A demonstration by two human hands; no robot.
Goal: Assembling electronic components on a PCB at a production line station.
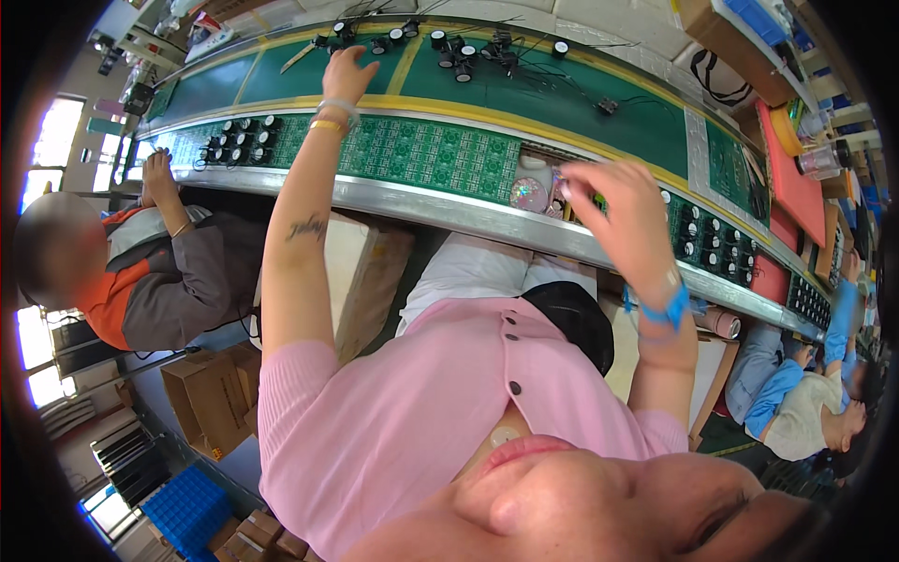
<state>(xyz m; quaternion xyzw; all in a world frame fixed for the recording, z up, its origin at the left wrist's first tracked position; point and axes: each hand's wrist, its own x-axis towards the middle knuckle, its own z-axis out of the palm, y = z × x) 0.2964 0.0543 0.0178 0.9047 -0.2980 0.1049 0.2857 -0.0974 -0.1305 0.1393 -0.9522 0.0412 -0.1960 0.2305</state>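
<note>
My left hand [348, 77] reaches over the green belt at the far side, fingers apart. Just beyond its fingertips lies a black cylindrical part [345, 29] with thin wires. More such parts, white-topped [464, 67], are scattered along the belt to its right. My right hand [626, 214], with a blue band on its wrist, is bent over an open gap in the row of boards. Its thumb and fingertips come together by a shiny pinkish thing, and what they hold I cannot make out. Beside them in the gap sits a round glittery item [529, 195].
Green circuit board panels [421, 155] line the near ledge above a metal rail [412, 199]. Black parts stand in groups on the boards at left [245, 140] and right [716, 244]. One co-worker [187, 272] sits at left, another [796, 403] at far right. Cardboard boxes [201, 393] stand lower left.
</note>
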